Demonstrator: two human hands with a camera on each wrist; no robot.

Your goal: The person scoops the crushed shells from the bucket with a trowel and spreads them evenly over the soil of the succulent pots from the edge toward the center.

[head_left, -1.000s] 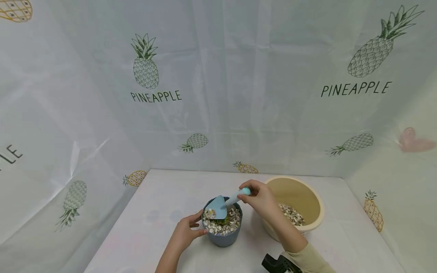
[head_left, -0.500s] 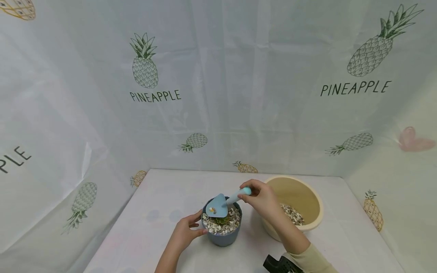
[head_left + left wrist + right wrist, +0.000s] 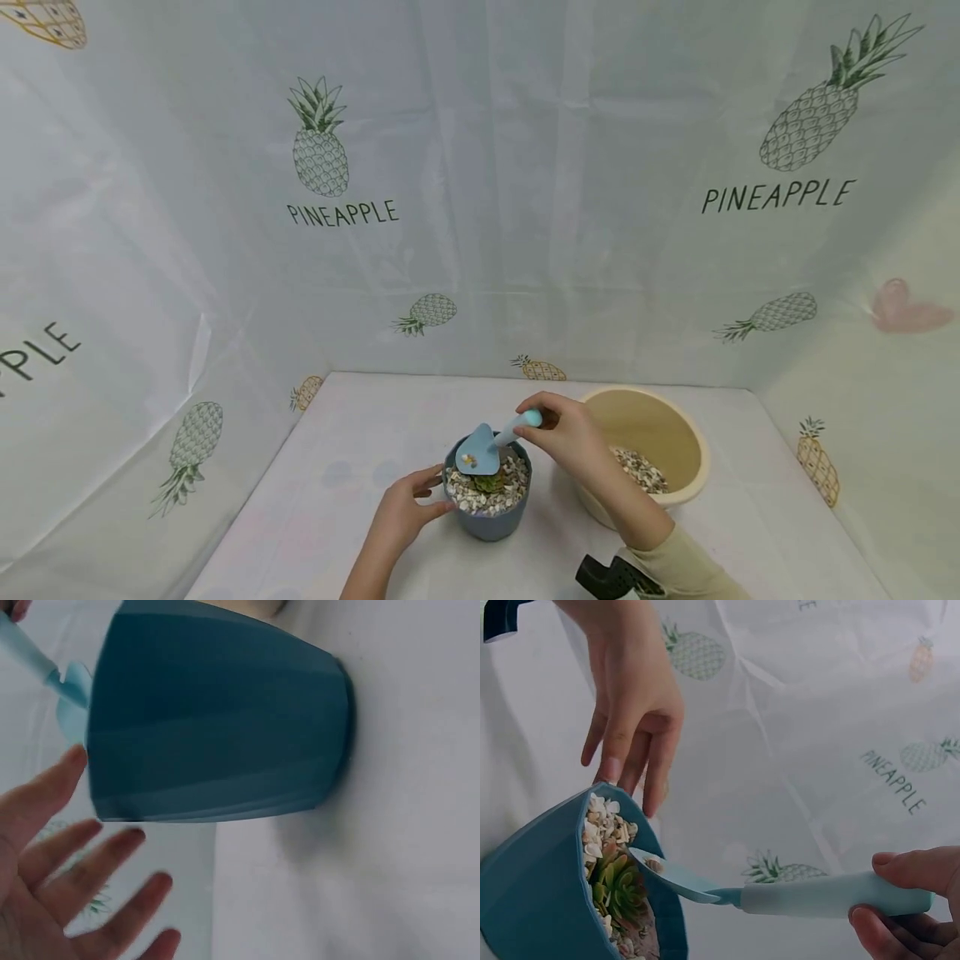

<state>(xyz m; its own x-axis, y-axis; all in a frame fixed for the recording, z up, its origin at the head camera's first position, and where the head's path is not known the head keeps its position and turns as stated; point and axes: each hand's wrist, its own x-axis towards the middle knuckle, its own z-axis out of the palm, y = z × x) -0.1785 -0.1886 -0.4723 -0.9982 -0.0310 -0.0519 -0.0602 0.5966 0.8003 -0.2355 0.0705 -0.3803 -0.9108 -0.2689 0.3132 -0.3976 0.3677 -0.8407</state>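
A blue plant pot (image 3: 491,527) stands on the table, filled with pale gravel (image 3: 480,502) around a green succulent (image 3: 622,889). My left hand (image 3: 400,515) is at the pot's left side, fingers spread and fairly straight. In the left wrist view its thumb tip touches the rim; the other fingers extend beside the wall. My right hand (image 3: 572,436) pinches the handle end of a light blue garden trowel (image 3: 480,452) between thumb and fingers. The trowel's blade hangs over the pot's far side, above the succulent, with a few bits of gravel on it.
To the right of the pot stands a larger cream-coloured tub (image 3: 693,475), with more gravel (image 3: 641,472) at its bottom. A white table (image 3: 360,417) carries both. Behind and beside it hangs a pineapple-print sheet (image 3: 510,250).
The trowel blade has tipped and lifted slightly; most of the gravel on it has gone into the pot, uncovering more of the succulent. The left hand has stayed at the pot.
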